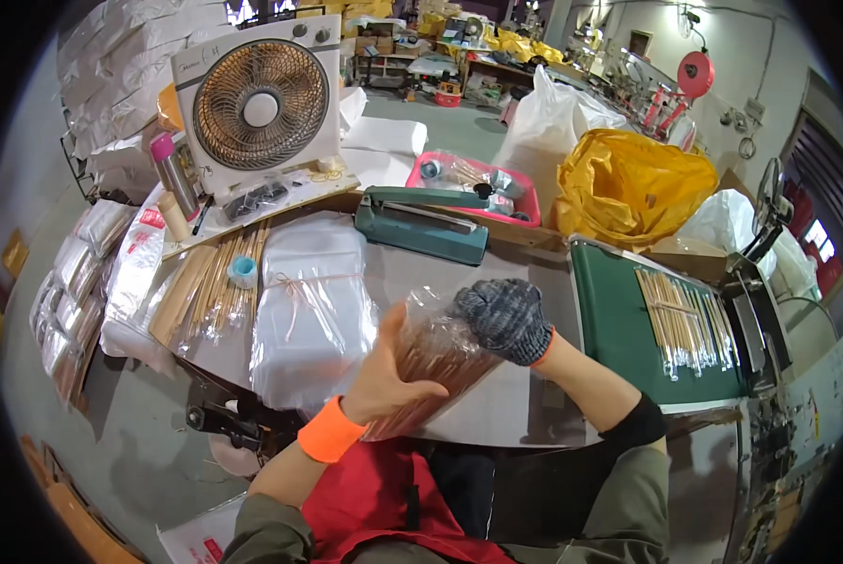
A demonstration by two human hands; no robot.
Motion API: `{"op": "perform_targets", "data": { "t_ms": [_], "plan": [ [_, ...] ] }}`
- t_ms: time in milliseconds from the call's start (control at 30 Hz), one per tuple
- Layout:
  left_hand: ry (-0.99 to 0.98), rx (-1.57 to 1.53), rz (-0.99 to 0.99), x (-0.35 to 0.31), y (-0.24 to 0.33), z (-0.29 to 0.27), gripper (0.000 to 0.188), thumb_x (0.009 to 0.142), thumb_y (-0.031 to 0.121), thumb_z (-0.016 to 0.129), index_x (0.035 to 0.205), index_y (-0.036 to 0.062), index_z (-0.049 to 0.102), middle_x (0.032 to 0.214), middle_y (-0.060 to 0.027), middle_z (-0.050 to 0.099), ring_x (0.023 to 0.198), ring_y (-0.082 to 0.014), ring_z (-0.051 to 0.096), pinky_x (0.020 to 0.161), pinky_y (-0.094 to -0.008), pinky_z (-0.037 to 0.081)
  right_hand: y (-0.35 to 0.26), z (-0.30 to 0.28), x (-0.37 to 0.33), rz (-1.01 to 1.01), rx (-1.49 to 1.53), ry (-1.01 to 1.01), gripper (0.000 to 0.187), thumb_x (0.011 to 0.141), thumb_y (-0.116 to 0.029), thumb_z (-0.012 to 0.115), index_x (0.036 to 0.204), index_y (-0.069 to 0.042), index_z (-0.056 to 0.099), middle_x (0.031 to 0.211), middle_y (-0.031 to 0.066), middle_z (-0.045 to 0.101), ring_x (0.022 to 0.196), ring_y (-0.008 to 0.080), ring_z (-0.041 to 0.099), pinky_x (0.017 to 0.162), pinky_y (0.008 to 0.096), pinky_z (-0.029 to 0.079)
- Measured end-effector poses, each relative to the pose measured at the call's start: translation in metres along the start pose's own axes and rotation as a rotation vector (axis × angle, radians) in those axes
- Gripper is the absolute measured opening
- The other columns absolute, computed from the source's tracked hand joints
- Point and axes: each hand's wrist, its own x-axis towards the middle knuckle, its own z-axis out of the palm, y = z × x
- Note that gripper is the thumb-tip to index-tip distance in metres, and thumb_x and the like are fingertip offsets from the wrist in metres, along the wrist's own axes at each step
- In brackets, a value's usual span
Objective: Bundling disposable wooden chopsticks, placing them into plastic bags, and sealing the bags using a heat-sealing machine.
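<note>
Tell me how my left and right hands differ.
The left hand is bare beyond a wide orange wristband; the right hand wears a dark grey glove with a thin orange edge. The left hand spreads its thumb across the clear packet, while the right hand curls at the packet's far end. Both touch the packet.

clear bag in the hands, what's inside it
Inside the clear bag are many thin brownish stick-like pieces, packed together. The left hand and gloved right hand cover parts of it; its underside is hidden.
</note>
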Motion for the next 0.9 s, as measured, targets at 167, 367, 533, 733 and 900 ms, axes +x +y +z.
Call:
{"op": "perform_targets", "data": {
  "t_ms": [167,367,533,733,900],
  "plan": [
    [-0.235,-0.346,-0.626,0.051,-0.07,-0.002,0.038,0.072,0.012,0.076,0.103,-0.0039,0.06,0.089,-0.006,0.065,0.081,-0.014,0.063,0.073,-0.0275,0.051,0.077,0.057,0.063,-0.002,-0.108,-0.06,0.024,0.079,-0.026,0.057,0.1,-0.016,0.061,0.088,0.0052,0.063,0.073,0.0263,0.062,0.057,0.0401,0.048],
    [-0.289,-0.665,-0.978,0.099,-0.139,0.006,0.029,0.077,0.01,0.071,0.101,-0.0033,0.062,0.09,-0.0094,0.066,0.077,-0.0152,0.064,0.069,-0.0278,0.052,0.208,0.148,0.107,0.539,-0.036,0.343,0.034,0.08,-0.032,0.06,0.107,-0.012,0.059,0.102,0.0155,0.062,0.094,0.0293,0.059,0.082,0.0389,0.046],
    [-0.292,-0.506,-1.094,0.156,-0.216,-0.021,0.027,0.077,0.015,0.072,0.095,-0.0041,0.065,0.086,-0.0111,0.067,0.07,-0.0171,0.065,0.063,-0.0303,0.054,0.205,0.143,0.149,0.517,0.582,0.389,0.031,0.079,-0.026,0.062,0.106,-0.009,0.06,0.103,0.014,0.063,0.096,0.0307,0.059,0.087,0.0388,0.045],
    [-0.237,-0.335,-0.97,0.157,-0.221,-0.025,0.025,0.075,0.014,0.069,0.095,-0.0001,0.064,0.089,-0.0135,0.067,0.078,-0.0217,0.065,0.07,-0.0359,0.051,0.225,0.242,0.078,0.54,0.631,0.507,0.021,0.086,-0.017,0.056,0.105,-0.012,0.06,0.102,0.0148,0.063,0.097,0.0305,0.06,0.082,0.0374,0.047],
    [-0.323,0.645,-0.204,0.049,-0.087,-0.07,0.025,0.083,0.019,0.058,0.103,0.0026,0.057,0.094,-0.0169,0.062,0.091,-0.0326,0.059,0.08,-0.0367,0.047,0.197,0.227,0.071,0.648,0.437,0.406,0.028,0.09,-0.028,0.051,0.117,-0.02,0.056,0.109,0.0159,0.06,0.1,0.0359,0.056,0.084,0.0424,0.045]
  ]
}}
